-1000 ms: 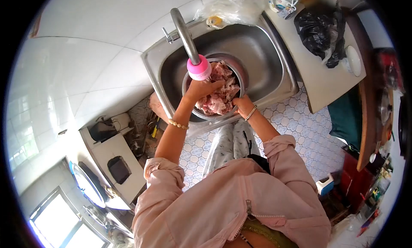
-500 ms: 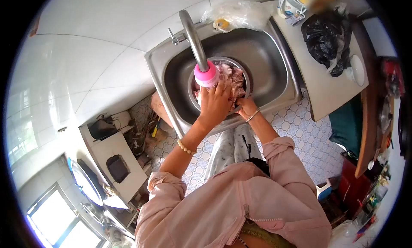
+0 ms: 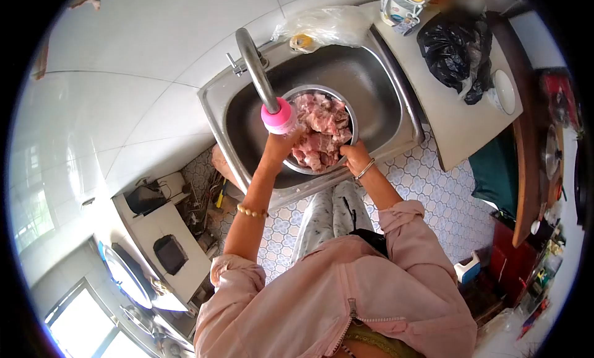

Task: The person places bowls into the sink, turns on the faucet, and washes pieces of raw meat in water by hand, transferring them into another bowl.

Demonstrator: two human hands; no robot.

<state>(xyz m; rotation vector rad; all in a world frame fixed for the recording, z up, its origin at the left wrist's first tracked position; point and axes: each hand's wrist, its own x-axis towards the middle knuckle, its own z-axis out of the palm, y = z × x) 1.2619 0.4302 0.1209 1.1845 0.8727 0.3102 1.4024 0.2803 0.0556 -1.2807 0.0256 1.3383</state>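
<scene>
A round metal bowl (image 3: 354,113) filled with chunks of raw pink meat (image 3: 325,120) sits in the stainless steel sink. At its near right side, my right hand (image 3: 356,158) is closed on the rim. My left hand (image 3: 281,147) is at the bowl's left edge, directly below the pink tap head (image 3: 278,115). The tap head and some blur hide its fingers, so I cannot make out whether they grip the rim or touch the meat. The curved metal tap (image 3: 255,70) reaches over the bowl's left side.
The sink (image 3: 383,79) has a clear plastic bag (image 3: 334,25) along its back edge. To the right, a counter (image 3: 455,132) carries a black plastic bag (image 3: 451,48), a white bowl (image 3: 504,92) and a patterned container (image 3: 399,8). A white tiled wall (image 3: 142,61) stands at left.
My left hand has drawn off the meat toward the bowl's left edge. The bowl has shifted right relative to the tap, exposing more meat. My right hand stays at the rim.
</scene>
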